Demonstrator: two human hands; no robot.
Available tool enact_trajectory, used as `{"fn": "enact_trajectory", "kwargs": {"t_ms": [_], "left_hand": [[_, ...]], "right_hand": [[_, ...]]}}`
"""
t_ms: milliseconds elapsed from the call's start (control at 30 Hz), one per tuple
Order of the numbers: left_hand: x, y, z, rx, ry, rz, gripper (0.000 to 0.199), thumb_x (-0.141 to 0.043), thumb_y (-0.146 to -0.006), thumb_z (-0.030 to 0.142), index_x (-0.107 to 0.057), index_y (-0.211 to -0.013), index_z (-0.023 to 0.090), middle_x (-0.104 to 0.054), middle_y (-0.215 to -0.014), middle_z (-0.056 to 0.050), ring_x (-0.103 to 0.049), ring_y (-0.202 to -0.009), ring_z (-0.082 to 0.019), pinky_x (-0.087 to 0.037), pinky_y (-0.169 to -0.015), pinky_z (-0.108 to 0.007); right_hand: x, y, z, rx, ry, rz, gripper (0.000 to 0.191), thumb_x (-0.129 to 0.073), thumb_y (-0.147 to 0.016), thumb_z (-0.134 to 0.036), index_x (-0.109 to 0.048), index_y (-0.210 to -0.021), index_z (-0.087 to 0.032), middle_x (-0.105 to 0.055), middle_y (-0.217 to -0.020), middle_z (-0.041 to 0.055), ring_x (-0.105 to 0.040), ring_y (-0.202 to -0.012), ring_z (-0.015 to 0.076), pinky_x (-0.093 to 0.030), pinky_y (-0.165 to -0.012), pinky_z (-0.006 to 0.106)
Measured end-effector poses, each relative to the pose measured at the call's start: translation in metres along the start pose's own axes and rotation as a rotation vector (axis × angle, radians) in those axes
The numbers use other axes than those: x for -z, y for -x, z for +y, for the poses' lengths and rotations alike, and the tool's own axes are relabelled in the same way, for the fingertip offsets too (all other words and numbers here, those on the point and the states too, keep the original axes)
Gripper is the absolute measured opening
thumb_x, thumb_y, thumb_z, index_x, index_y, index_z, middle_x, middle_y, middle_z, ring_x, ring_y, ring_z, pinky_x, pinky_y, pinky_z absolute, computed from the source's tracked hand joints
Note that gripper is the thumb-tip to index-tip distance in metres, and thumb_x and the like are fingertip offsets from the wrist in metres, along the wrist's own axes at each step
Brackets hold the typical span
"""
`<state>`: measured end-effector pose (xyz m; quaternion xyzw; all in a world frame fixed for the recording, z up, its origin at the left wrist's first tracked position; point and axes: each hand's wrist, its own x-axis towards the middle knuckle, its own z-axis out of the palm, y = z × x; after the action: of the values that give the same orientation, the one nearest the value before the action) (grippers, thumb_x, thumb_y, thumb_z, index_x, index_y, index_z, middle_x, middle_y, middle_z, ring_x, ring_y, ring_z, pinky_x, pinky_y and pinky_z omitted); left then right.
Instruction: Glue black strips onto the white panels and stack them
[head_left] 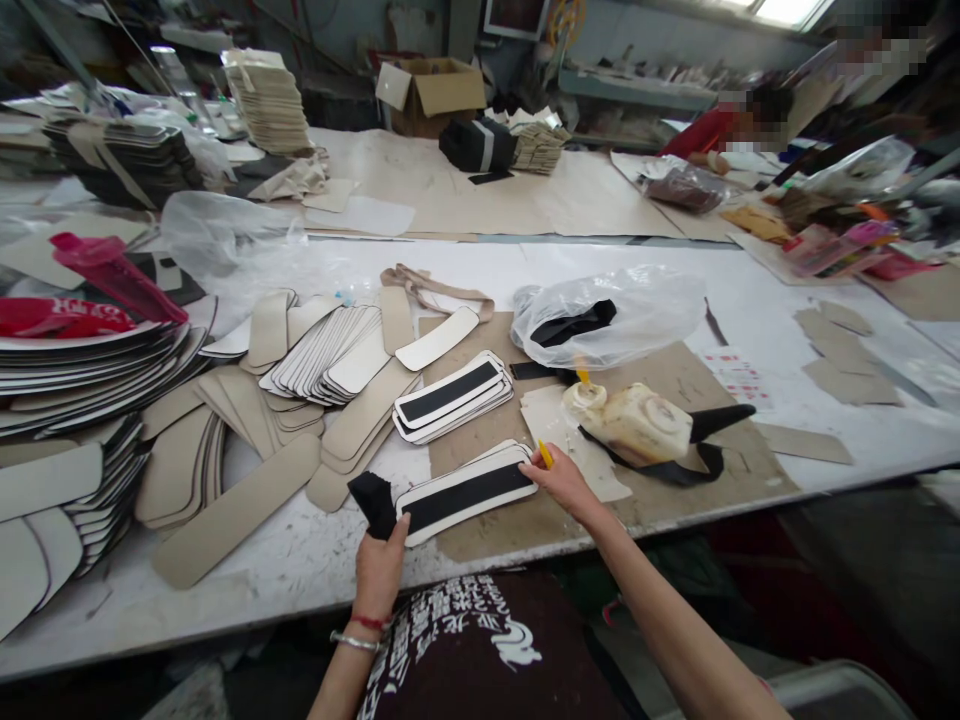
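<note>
A white, round-ended panel (472,513) lies in front of me on a few similar panels, with a black strip (469,500) along its middle. My left hand (381,565) is closed around a folded bundle of black strips (373,500), and its thumb touches the panel's left end. At the panel's right end, my right hand (559,480) presses its fingertips on the strip. A slim yellow stick (545,454) shows between its fingers; the rest of it is hidden. Just behind sits a stack of panels (450,395) with a black strip on top.
A stained white plastic container (637,425) with a yellow stick in it stands on brown cardboard (720,470). Behind it is a clear bag (622,310) holding black material. Beige panels (240,510) fan across the left. A co-worker's red sleeve (701,130) shows far right.
</note>
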<state>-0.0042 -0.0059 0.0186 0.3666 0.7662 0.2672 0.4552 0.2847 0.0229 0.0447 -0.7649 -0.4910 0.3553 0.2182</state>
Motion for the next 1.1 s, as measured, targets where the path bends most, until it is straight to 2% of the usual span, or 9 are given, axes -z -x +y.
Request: {"fn": "enact_trajectory", "kwargs": {"t_ms": [100, 233, 400, 500, 633, 800, 900, 1000, 1100], "left_hand": [[0.001, 0.002, 0.0, 0.001, -0.002, -0.015, 0.044, -0.059, -0.06, 0.047, -0.063, -0.086, 0.011, -0.066, -0.076, -0.01, -0.06, -0.078, -0.026, -0.044, -0.065, -0.03], [0.001, 0.005, 0.003, 0.028, -0.019, -0.014, 0.043, -0.058, -0.06, 0.048, -0.063, -0.083, 0.011, -0.066, -0.071, -0.01, -0.06, -0.074, -0.027, -0.044, -0.062, -0.031], [0.001, 0.006, 0.002, 0.027, -0.021, -0.019, 0.043, -0.058, -0.061, 0.047, -0.063, -0.084, 0.011, -0.066, -0.074, -0.011, -0.06, -0.075, -0.027, -0.044, -0.063, -0.032], [-0.001, 0.006, -0.002, 0.013, 0.049, -0.004, 0.041, -0.06, -0.059, 0.045, -0.063, -0.084, 0.011, -0.066, -0.073, -0.009, -0.059, -0.068, -0.023, -0.044, -0.059, -0.029], [-0.002, 0.008, -0.003, 0.024, 0.115, -0.034, 0.048, -0.06, -0.06, 0.045, -0.061, -0.091, 0.009, -0.065, -0.077, -0.008, -0.054, -0.057, -0.017, -0.043, -0.053, -0.027], [0.001, 0.013, 0.003, 0.016, 0.119, -0.07, 0.053, -0.058, -0.062, 0.048, -0.059, -0.096, 0.007, -0.064, -0.082, -0.01, -0.054, -0.06, -0.016, -0.043, -0.054, -0.027], [0.0, 0.014, 0.003, 0.005, 0.111, -0.085, 0.052, -0.058, -0.062, 0.048, -0.06, -0.096, 0.009, -0.065, -0.083, -0.01, -0.057, -0.065, -0.018, -0.044, -0.059, -0.028], [-0.002, 0.013, 0.003, 0.02, 0.082, -0.093, 0.049, -0.059, -0.061, 0.049, -0.062, -0.089, 0.009, -0.065, -0.076, -0.009, -0.058, -0.067, -0.02, -0.044, -0.059, -0.028], [-0.003, 0.014, 0.006, 0.028, 0.051, -0.063, 0.046, -0.06, -0.059, 0.048, -0.063, -0.085, 0.009, -0.065, -0.068, -0.008, -0.058, -0.066, -0.021, -0.043, -0.058, -0.028]], "right_hand": [[-0.002, 0.003, 0.0, 0.006, -0.044, -0.047, 0.026, -0.052, -0.066, -0.036, -0.051, -0.083, -0.016, -0.054, -0.069, -0.001, -0.051, -0.065, 0.0141, -0.04, -0.06, 0.023], [-0.004, 0.008, -0.003, 0.107, 0.099, -0.105, 0.021, -0.041, -0.074, -0.036, -0.051, -0.071, -0.018, -0.053, -0.066, -0.0005, -0.049, -0.063, 0.0146, -0.038, -0.06, 0.024], [-0.01, 0.01, -0.001, 0.153, 0.261, -0.052, 0.026, -0.032, -0.081, -0.036, -0.048, -0.07, -0.02, -0.052, -0.066, -0.0001, -0.047, -0.063, 0.0141, -0.037, -0.059, 0.024], [-0.014, 0.008, 0.003, 0.157, 0.318, -0.033, 0.026, -0.032, -0.082, -0.036, -0.049, -0.072, -0.02, -0.054, -0.069, 0.0008, -0.048, -0.063, 0.0138, -0.036, -0.058, 0.023], [-0.016, 0.007, 0.006, 0.13, 0.388, -0.015, 0.029, -0.031, -0.084, -0.039, -0.049, -0.071, -0.02, -0.054, -0.067, 0.0005, -0.048, -0.061, 0.0138, -0.034, -0.057, 0.023], [-0.016, 0.006, 0.008, 0.149, 0.453, 0.027, 0.031, -0.029, -0.085, -0.04, -0.048, -0.07, -0.02, -0.055, -0.068, 0.0012, -0.049, -0.063, 0.0149, -0.033, -0.059, 0.023], [-0.015, 0.005, 0.006, 0.16, 0.408, -0.001, 0.028, -0.03, -0.085, -0.038, -0.05, -0.076, -0.021, -0.057, -0.072, 0.0014, -0.052, -0.067, 0.0154, -0.034, -0.06, 0.023], [-0.014, 0.004, 0.002, 0.128, 0.384, -0.049, 0.023, -0.031, -0.085, -0.034, -0.051, -0.085, -0.021, -0.059, -0.075, 0.0015, -0.054, -0.07, 0.0156, -0.034, -0.059, 0.022], [-0.014, 0.004, -0.002, 0.095, 0.44, -0.061, 0.022, -0.032, -0.085, -0.033, -0.05, -0.085, -0.021, -0.059, -0.074, 0.0023, -0.055, -0.07, 0.0159, -0.033, -0.059, 0.023]]}}
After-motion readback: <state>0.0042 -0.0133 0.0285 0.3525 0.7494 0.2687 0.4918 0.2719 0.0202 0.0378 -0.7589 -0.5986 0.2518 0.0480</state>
